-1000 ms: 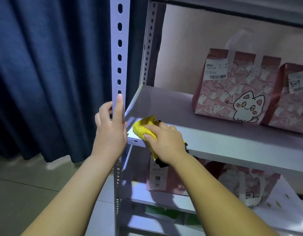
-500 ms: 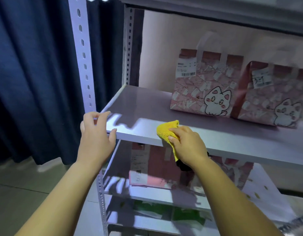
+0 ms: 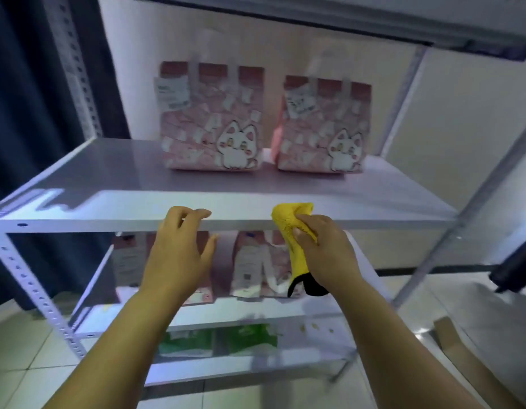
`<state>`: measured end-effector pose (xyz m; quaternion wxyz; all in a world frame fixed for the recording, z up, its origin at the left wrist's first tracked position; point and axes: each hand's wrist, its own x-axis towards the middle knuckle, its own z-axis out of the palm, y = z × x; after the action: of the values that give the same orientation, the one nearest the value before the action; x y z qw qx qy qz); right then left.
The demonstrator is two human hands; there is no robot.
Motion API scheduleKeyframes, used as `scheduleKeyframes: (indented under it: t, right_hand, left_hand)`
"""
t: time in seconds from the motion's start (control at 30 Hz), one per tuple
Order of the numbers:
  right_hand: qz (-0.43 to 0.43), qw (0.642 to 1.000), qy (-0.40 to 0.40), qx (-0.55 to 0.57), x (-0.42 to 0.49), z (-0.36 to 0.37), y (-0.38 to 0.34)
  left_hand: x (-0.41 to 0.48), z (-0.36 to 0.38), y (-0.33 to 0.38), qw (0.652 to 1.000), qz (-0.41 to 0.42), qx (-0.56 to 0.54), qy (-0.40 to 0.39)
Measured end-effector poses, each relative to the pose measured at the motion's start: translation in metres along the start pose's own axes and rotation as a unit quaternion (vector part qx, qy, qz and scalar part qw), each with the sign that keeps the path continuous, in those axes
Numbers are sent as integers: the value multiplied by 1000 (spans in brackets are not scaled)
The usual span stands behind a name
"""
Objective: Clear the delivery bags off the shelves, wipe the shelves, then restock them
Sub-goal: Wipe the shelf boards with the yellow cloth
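A grey metal shelf (image 3: 114,184) runs across the middle of the view. Two pink delivery bags with a white cat print stand at its back, one left (image 3: 210,119) and one right (image 3: 322,128). My right hand (image 3: 326,255) grips a yellow cloth (image 3: 291,222) with a black underside at the shelf's front edge. My left hand (image 3: 179,252) is in front of the same edge, fingers loosely spread, fingertips at the lip, holding nothing.
More pink bags (image 3: 255,264) stand on the shelf below, and green packs (image 3: 220,340) lie on the lowest one. A dark blue curtain (image 3: 25,98) hangs at the left. Perforated uprights (image 3: 28,287) frame the rack. A cardboard piece (image 3: 453,343) lies on the tiled floor at the right.
The view has swung right along the rack. My left hand has left the corner upright and moved to the middle of the shelf edge. My right hand carried the cloth rightward along the edge.
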<state>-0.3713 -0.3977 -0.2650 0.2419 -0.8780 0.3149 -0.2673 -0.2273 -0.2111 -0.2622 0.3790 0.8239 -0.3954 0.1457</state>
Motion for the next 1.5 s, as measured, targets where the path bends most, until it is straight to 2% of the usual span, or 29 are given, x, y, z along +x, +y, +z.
scheduleKeyframes:
  t: [0.2,0.4,0.63,0.83,1.07,1.27,1.37,1.5]
  right_hand:
    - [50,999,11,-4,-35,-51,83]
    - [109,994,12,-12,-57,-72,150]
    - [182,983,-14,-30,-56,-62,218]
    - [222,971,-69,-47,-44,-35,276]
    - [219,963,-154,-45,-26,-6,345]
    - [148,960,-229,-57,5,8,406]
    - [105,965,-222,-93,26,15,426]
    - [86,971,-170,-144,53,38,442]
  left_hand:
    - [-22,70,74,996,38,-25,-71]
    - [-32,134,119,986,50,-50,-151]
    - [-32,206,118,971,48,-57,-228]
    - [-37,276,104,955,18,-44,-291]
    - [-52,340,103,939,-42,8,-342]
    - [-73,401,115,931,-85,58,-350]
    - [-79,428,115,930,-102,82,-344]
    - [-82,458,103,918,-95,140,-358]
